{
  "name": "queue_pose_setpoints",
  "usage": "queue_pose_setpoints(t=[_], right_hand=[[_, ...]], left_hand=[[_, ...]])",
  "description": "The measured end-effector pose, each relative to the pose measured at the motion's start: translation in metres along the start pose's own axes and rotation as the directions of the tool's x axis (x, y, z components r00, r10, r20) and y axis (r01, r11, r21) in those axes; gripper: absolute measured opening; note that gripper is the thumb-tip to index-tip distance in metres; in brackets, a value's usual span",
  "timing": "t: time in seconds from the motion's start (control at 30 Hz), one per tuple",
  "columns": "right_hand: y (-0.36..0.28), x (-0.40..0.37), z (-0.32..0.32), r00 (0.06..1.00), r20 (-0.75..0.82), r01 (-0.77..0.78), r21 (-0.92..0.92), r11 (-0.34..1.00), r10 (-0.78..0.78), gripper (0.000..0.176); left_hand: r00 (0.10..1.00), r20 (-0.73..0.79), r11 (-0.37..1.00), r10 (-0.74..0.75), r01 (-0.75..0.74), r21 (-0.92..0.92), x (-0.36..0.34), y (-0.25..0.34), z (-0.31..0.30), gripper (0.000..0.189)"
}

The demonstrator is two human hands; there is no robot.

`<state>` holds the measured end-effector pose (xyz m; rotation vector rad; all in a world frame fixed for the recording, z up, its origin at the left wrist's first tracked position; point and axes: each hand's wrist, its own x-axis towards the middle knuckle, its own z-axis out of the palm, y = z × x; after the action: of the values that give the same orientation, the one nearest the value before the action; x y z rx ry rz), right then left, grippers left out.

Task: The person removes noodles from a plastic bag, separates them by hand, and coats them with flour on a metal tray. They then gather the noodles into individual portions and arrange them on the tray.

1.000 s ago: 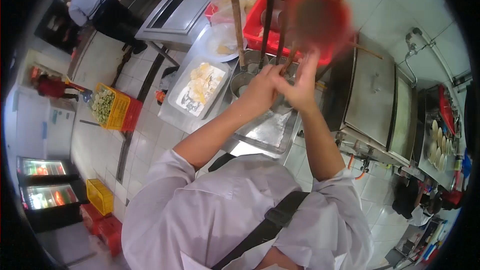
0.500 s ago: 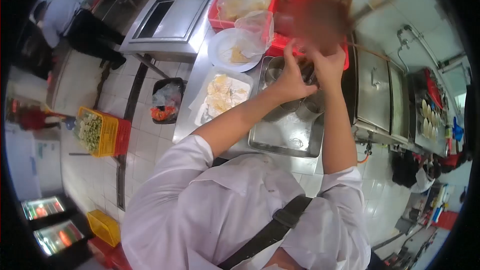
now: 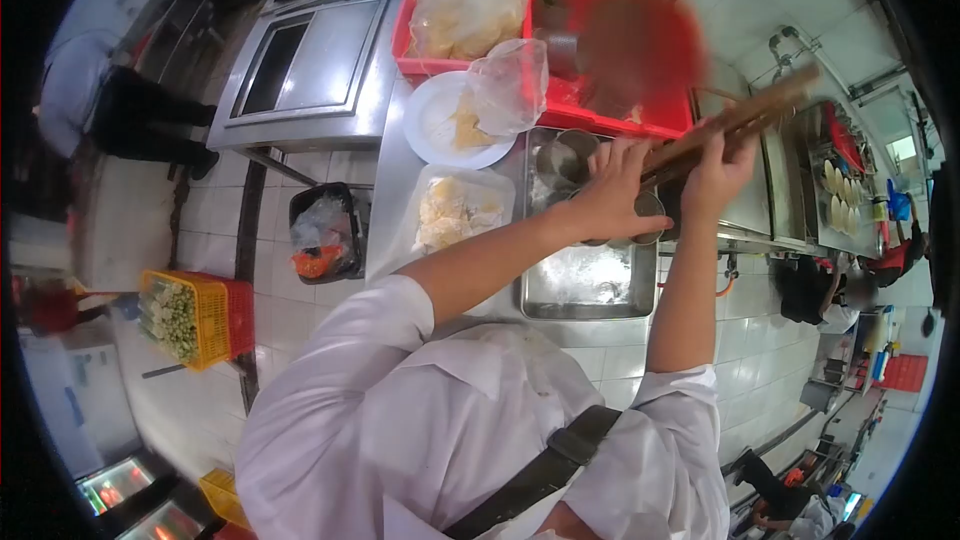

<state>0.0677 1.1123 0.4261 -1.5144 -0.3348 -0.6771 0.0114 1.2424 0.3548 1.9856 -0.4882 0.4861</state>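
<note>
My right hand [image 3: 718, 175] is closed around long wooden sticks [image 3: 770, 105] that slant up to the right over the counter. The sticks' lower ends reach beside the fingers of my left hand [image 3: 612, 190]. That hand lies over several round metal cups, its fingers apart and its thumb stretched out across a cup rim [image 3: 650, 204]. Another metal cup [image 3: 568, 155] stands just behind my left wrist. The cups sit at the far end of a shallow rectangular metal tray [image 3: 588, 290], whose near part shows bare, whitish-smeared metal.
Left of the metal tray are a white tray [image 3: 508, 190] of pale floury pieces and a white plate [image 3: 425, 140] with a plastic bag. Red crates [image 3: 675, 120] stand behind, one holding bagged food. A bin [image 3: 345, 265] and vegetable crate [image 3: 215, 325] are on the floor. Other people work farther off.
My right hand has moved right, away from the left, and the wooden sticks have swung down to a flatter slant. My left hand has spread over the cups.
</note>
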Motion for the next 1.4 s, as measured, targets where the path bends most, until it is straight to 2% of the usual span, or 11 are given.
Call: queue_pose_setpoints(t=[0.27, 0.43, 0.5, 0.63, 0.73, 0.83, 0.9, 1.0, 1.07, 1.23, 1.4], right_hand=[[-0.01, 0.0, 0.015, 0.999, 0.047, -0.024, 0.021, 0.999, 0.023, 0.054], [-0.039, -0.005, 0.014, 0.839, -0.247, 0.456, -0.169, 0.874, -0.485, 0.075], [-0.043, -0.022, 0.012, 0.782, -0.176, 0.539, -0.287, 0.791, -0.597, 0.078], [-0.054, -0.076, 0.036, 0.745, 0.182, 0.666, -0.145, 0.732, -0.642, 0.071], [-0.053, -0.136, 0.04, 0.823, 0.384, 0.455, -0.003, 0.89, -0.42, 0.061], [-0.047, -0.182, 0.028, 0.884, 0.443, 0.149, 0.036, 0.988, -0.149, 0.06], [-0.047, -0.196, 0.016, 0.885, 0.458, 0.103, -0.019, 0.995, -0.083, 0.053], [-0.052, -0.208, 0.002, 0.88, 0.466, -0.044, -0.104, 0.994, 0.088, 0.043], [-0.05, -0.205, -0.007, 0.866, 0.481, -0.063, -0.167, 0.984, 0.137, 0.039], [-0.037, -0.172, 0.017, 0.788, 0.567, -0.108, -0.26, 0.96, 0.242, 0.024], [-0.016, -0.163, 0.06, 0.707, 0.669, -0.032, -0.291, 0.956, 0.227, 0.029]], left_hand=[[0.99, 0.011, 0.834, 0.139, -0.123, 0.538, 0.017, -0.028, -0.065, 0.094], [0.798, -0.598, 0.715, -0.075, 0.462, 0.525, 0.034, -0.073, -0.156, 0.061], [0.873, 0.154, 0.884, -0.463, 0.442, 0.152, 0.03, -0.117, -0.189, 0.055], [0.747, 0.368, 0.782, -0.554, 0.618, -0.078, 0.045, -0.17, -0.217, 0.049], [0.636, -0.661, 0.84, -0.397, 0.543, 0.018, 0.081, -0.245, -0.229, 0.051], [0.38, -0.917, 0.279, 0.119, 0.874, 0.398, 0.12, -0.402, -0.215, 0.051], [0.56, -0.435, 0.56, -0.705, 0.816, 0.142, 0.137, -0.463, -0.232, 0.046], [0.913, -0.303, 0.518, -0.273, 0.405, 0.754, 0.155, -0.371, -0.29, 0.034], [0.891, -0.244, 0.814, -0.382, 0.449, 0.367, 0.172, -0.449, -0.327, 0.035], [0.994, -0.086, 0.527, -0.072, 0.111, 0.843, 0.172, -0.24, -0.368, 0.036], [0.961, -0.166, 0.908, -0.224, 0.267, 0.322, 0.151, -0.095, -0.37, 0.036]])
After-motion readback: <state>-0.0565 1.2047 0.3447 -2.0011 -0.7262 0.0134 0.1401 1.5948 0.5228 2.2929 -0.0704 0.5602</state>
